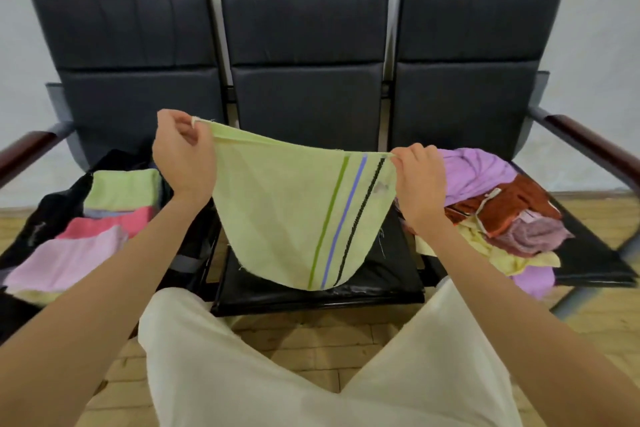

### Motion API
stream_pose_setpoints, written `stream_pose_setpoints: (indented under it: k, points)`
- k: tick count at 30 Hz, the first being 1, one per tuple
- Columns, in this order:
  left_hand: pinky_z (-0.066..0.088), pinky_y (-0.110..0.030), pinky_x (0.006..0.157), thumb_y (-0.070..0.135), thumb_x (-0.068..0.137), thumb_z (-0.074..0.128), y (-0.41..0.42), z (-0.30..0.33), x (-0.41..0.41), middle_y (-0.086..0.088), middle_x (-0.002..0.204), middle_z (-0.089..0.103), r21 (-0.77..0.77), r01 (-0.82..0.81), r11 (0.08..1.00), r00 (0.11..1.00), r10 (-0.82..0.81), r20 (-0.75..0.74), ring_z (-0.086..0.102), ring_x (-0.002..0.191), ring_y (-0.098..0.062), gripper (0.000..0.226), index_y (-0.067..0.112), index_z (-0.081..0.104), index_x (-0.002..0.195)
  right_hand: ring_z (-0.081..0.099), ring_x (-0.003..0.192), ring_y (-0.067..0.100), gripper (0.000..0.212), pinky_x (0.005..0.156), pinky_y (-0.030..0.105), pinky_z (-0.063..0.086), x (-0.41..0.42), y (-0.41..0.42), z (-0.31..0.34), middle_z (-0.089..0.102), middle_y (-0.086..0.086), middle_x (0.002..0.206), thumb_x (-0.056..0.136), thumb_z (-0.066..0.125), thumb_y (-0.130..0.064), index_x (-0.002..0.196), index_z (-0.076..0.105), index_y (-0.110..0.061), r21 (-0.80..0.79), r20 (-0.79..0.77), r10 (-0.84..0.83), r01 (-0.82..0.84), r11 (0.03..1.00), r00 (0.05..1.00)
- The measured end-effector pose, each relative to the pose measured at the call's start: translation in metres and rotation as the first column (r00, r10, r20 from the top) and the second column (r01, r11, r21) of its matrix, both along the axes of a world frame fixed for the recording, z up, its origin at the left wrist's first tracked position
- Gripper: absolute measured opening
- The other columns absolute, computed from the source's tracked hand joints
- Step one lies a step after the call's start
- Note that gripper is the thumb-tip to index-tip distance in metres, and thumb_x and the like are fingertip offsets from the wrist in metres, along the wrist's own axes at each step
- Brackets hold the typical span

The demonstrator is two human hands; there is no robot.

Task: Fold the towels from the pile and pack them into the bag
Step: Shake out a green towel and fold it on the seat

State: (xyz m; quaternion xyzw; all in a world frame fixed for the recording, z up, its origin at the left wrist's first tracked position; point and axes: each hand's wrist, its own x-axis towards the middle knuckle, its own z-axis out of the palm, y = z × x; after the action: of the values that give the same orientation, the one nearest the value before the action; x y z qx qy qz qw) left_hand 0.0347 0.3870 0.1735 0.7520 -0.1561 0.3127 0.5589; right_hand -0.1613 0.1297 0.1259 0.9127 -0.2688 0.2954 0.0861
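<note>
Towel (294, 215), thin pale-green cloth with three stripes and frayed edges, hangs over the middle seat (381, 284), top corners pinched by left hand (181, 152) and right hand (420, 184), bag (52, 215) left, crumpled pile (502, 211) right of that seat.

The held towel (287, 218) is pale yellow-green, with 3 narrow stripes near one edge: green, blue-violet and black. In the black bag (52, 215) lie folded towels: a light green one (121, 189), a coral pink one (114, 224) and a pale lilac one (69, 263). The pile (502, 215) mixes purple, rust red, dusty mauve and pale yellow cloth. The 3 seats (304, 55) are black; the armrests (588, 146) dark reddish brown. The trousers (277, 374) are cream.
</note>
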Motion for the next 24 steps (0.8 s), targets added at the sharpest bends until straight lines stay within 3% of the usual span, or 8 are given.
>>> stream_pose_setpoints:
  k: [5,9,12,14,16,18,20,24]
  points:
    - [0.038,-0.02,0.066,0.019,0.089,0.044,0.004,-0.006,0.008,0.007,0.099,0.047,0.111,-0.02,0.994,0.999,0.022,-0.023,0.05,0.065,-0.01,0.016,0.011,0.056,0.096,0.046,0.092,0.016,0.028,0.068,0.029,0.041,-0.007,0.021,-0.001,0.051,0.007,0.111,0.089,0.062,-0.016,0.114,0.053,-0.009,0.29,0.092,0.052,-0.076,0.954,0.994]
    - [0.05,-0.039,0.053,0.015,0.094,0.035,0.0,-0.017,0.022,-0.007,0.072,0.061,0.245,0.142,0.959,0.974,-0.091,-0.206,0.063,0.047,-0.016,0.023,0.006,0.056,0.09,0.055,0.098,0.026,0.019,0.085,0.034,0.047,0.01,0.017,-0.004,0.061,0.014,0.107,0.093,0.055,-0.009,0.11,0.059,-0.002,0.417,0.186,0.033,-0.109,0.903,0.982]
    - [0.052,-0.036,0.05,0.012,0.098,0.031,-0.014,-0.017,0.035,-0.012,0.075,0.064,0.324,0.232,0.917,0.938,-0.122,-0.326,0.063,0.044,-0.016,0.027,0.002,0.056,0.094,0.059,0.098,0.024,0.032,0.085,0.029,0.047,0.029,0.0,0.001,0.061,0.011,0.106,0.082,0.072,-0.012,0.11,0.057,-0.003,0.599,-0.014,0.013,-0.002,0.801,1.0]
    - [0.047,-0.028,0.049,0.014,0.099,0.028,-0.026,-0.014,0.047,-0.011,0.078,0.063,0.381,0.253,0.889,0.917,-0.095,-0.387,0.064,0.051,-0.019,0.029,0.002,0.054,0.094,0.057,0.092,0.021,0.033,0.078,0.028,0.044,0.042,-0.01,0.005,0.058,0.009,0.102,0.081,0.073,-0.012,0.108,0.056,-0.005,0.701,-0.006,-0.006,0.009,0.713,1.0]
    - [0.047,-0.029,0.054,0.015,0.1,0.027,-0.04,-0.01,0.063,-0.012,0.086,0.062,0.357,0.264,0.896,0.887,-0.08,-0.454,0.067,0.062,-0.029,0.028,0.002,0.052,0.096,0.051,0.086,0.019,0.017,0.073,0.027,0.038,0.056,-0.017,0.012,0.053,0.01,0.105,0.092,0.058,-0.011,0.106,0.056,-0.003,0.702,0.104,-0.059,-0.032,0.711,0.993]
    - [0.055,-0.04,0.069,0.015,0.101,0.028,-0.055,-0.003,0.077,-0.014,0.098,0.06,0.271,0.279,0.921,0.867,-0.12,-0.483,0.069,0.079,-0.035,0.029,0.001,0.053,0.102,0.047,0.083,0.019,0.017,0.072,0.027,0.036,0.07,-0.03,0.02,0.048,0.014,0.109,0.098,0.045,-0.01,0.104,0.056,0.0,0.675,0.222,-0.075,-0.098,0.732,0.972]
    - [0.054,-0.043,0.081,0.016,0.101,0.029,-0.069,0.005,0.087,-0.016,0.104,0.06,0.212,0.277,0.937,0.879,-0.158,-0.45,0.066,0.092,-0.032,0.029,0.001,0.054,0.103,0.045,0.082,0.017,0.017,0.072,0.026,0.037,0.08,-0.045,0.031,0.045,0.014,0.106,0.098,0.04,-0.006,0.099,0.055,0.002,0.639,0.336,-0.052,-0.187,0.746,0.94]
    - [0.044,-0.036,0.083,0.012,0.1,0.03,-0.088,0.013,0.096,-0.017,0.108,0.061,0.229,0.223,0.948,0.933,-0.14,-0.33,0.057,0.102,-0.028,0.031,0.0,0.057,0.107,0.043,0.08,0.013,0.018,0.066,0.012,0.027,0.091,-0.069,0.039,0.044,0.011,0.105,0.099,0.039,-0.006,0.097,0.055,0.0,0.531,0.446,-0.001,-0.264,0.805,0.895]
